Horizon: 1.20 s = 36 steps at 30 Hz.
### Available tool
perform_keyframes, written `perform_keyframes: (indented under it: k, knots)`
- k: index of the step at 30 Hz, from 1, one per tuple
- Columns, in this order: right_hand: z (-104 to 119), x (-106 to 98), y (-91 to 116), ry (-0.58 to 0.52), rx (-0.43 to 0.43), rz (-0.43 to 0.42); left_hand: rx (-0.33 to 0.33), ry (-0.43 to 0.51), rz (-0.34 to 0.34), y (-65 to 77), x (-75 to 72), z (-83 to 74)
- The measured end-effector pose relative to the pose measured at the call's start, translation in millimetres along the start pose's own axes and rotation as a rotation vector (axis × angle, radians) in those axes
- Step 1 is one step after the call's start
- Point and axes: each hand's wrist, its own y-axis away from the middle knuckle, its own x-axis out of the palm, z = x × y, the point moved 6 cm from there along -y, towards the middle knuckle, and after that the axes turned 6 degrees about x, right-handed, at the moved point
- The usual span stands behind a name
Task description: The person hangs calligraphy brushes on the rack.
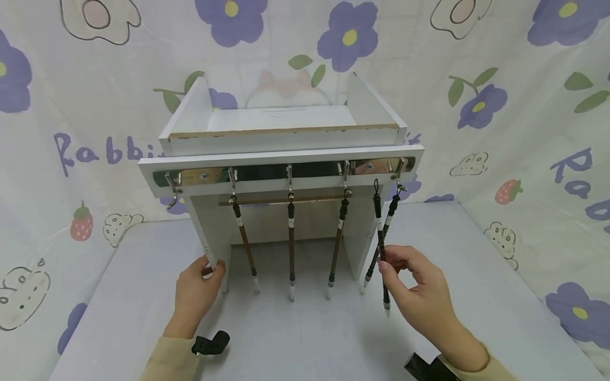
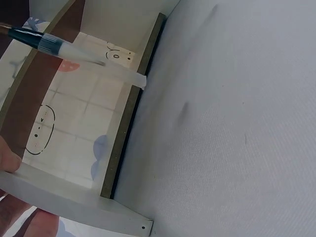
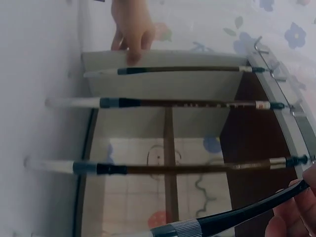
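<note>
My right hand (image 1: 419, 299) pinches a dark-handled calligraphy brush (image 1: 379, 222) between thumb and fingers, partway down its handle. The brush hangs tip down, its top loop just left of the rightmost hook (image 1: 400, 174). Behind it, crossing it in the head view, another dark brush (image 1: 392, 206) hangs from that hook. My left hand (image 1: 197, 296) grips the front edge of the left side panel (image 1: 205, 227) of a white wooden stand, with the thumb (image 2: 7, 158) on the inner face. Brown-handled brushes hang from the three middle hooks, including a central one (image 1: 292, 238).
A mirrored hook strip (image 1: 264, 173) runs along the stand's front rail, with a bare hook (image 1: 172, 188) at its left end. An open tray-like top (image 1: 281, 119) sits above. The stand rests on a white tabletop (image 1: 286, 344) before a flower-printed backdrop (image 1: 514, 63).
</note>
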Motion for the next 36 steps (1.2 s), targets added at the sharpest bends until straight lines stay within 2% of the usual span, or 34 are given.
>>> perform_keyframes:
  k: [3,8,15,36]
  knots:
    - [12.5,12.0,-6.1,-0.038,-0.041,0.039,0.000,0.003,-0.002,0.5,-0.6,-1.0]
    - [3.1,32.4,-7.5,-0.090,-0.079,0.096,-0.008,0.003,-0.001,-0.3,-0.2,1.1]
    - [-5.0,57.6,-8.9,-0.104,-0.025,0.204,-0.014,0.005,0.012,-0.8,0.3,1.7]
    - [15.7,104.0,-17.1,-0.117,0.034,0.367,0.011,0.014,-0.003,-0.1,-2.4,1.0]
